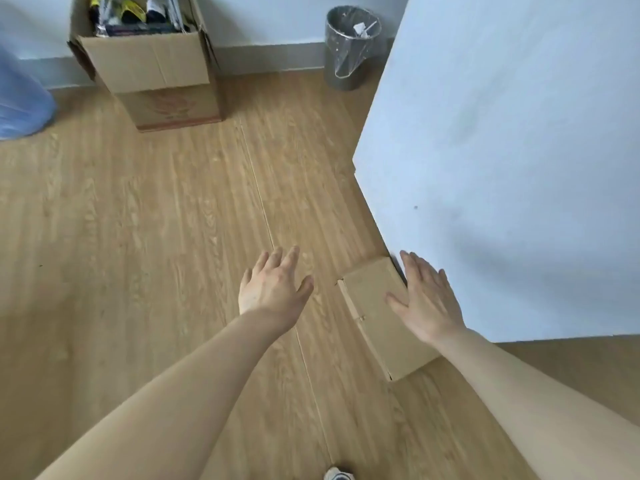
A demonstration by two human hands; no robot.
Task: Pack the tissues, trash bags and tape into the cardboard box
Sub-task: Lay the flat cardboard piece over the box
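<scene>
Wooden flooring fills the view, with a white wall jutting in at the right. Both hands are spread and empty: the right hand [424, 299] hovers over the flat cardboard piece [377, 317] lying against that wall, its long axis running near to far, while the left hand [273, 285] hangs just left of it. An open cardboard box [156, 71], already holding things, stands well apart, far left. Tissues, bags and tape cannot be picked out.

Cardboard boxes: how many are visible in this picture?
2. One open cardboard box stands by the far wall, full of items. One flattened cardboard box lies on the floor under the right hand. Others may be hidden.
</scene>
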